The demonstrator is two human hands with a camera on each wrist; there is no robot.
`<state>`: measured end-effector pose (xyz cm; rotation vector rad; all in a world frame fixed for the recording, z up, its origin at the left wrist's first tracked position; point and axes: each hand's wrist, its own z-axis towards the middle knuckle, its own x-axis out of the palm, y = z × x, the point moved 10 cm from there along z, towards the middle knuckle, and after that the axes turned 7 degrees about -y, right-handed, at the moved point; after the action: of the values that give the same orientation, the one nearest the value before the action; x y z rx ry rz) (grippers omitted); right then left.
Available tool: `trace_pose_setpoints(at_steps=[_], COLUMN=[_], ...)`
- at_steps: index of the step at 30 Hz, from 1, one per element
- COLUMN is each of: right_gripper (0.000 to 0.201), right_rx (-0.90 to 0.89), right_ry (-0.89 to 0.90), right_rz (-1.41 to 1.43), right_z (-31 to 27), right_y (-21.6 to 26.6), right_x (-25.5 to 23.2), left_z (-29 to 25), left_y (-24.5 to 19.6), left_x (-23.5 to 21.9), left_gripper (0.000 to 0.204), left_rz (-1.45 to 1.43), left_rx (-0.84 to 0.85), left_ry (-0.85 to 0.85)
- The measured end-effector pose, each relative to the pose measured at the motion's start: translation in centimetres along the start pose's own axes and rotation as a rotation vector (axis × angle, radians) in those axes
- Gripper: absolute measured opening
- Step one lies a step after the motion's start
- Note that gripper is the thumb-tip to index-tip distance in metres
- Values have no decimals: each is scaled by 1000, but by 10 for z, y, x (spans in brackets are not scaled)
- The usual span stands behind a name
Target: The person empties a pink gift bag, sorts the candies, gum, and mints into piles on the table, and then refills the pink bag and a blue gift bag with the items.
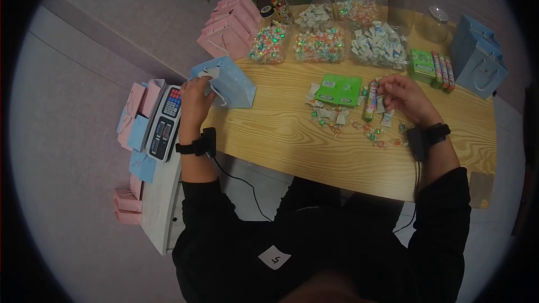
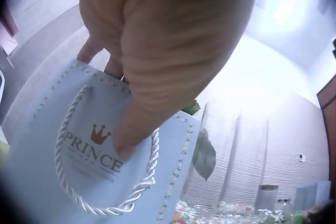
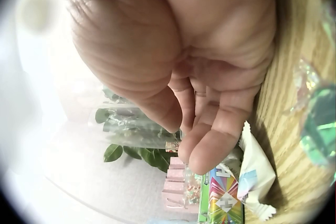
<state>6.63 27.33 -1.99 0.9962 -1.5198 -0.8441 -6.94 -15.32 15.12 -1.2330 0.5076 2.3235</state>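
Note:
At the table's left edge my left hand [image 1: 196, 101] pinches the rim of a blue paper gift bag [image 1: 238, 87]. In the left wrist view its thumb lies over the front of the bag, which has PRINCE lettering, a crown and a white rope handle [image 2: 149, 174]; the other fingers go behind the rim. My right hand [image 1: 405, 96] hovers low over the sweets with loosely bent fingers and nothing between them. Its fingertips are close to a colourful candy stick [image 1: 371, 101] and a white wrapped candy [image 3: 256, 179]. Beside the stick lie two green packs [image 1: 338, 90].
Loose wrapped candies [image 1: 375, 133] are scattered near the front. Clear tubs of sweets [image 1: 320, 45] line the back. Pink bags [image 1: 227, 28] stand back left, another blue bag [image 1: 477, 56] back right, with green boxes [image 1: 422, 65] beside it. A scale [image 1: 164, 126] sits left.

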Motion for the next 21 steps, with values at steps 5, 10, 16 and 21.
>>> trace_pose_setpoints(at_steps=[5, 10, 16, 21], right_gripper=[21, 21, 22, 23], right_rx=[-6, 0, 6, 21], right_ry=[5, -11, -7, -43], right_rz=[-8, -17, -16, -35], right_z=[-1, -2, -1, -3], right_y=[1, 2, 1, 3], right_x=[1, 1, 1, 2], left_z=[29, 63, 83, 85], left_y=[53, 70, 72, 69], left_x=[33, 54, 66, 63], left_gripper=[33, 31, 32, 39], left_rz=[51, 22, 134, 151], left_rx=[-30, 33, 53, 63], left_ry=[-1, -19, -31, -62])
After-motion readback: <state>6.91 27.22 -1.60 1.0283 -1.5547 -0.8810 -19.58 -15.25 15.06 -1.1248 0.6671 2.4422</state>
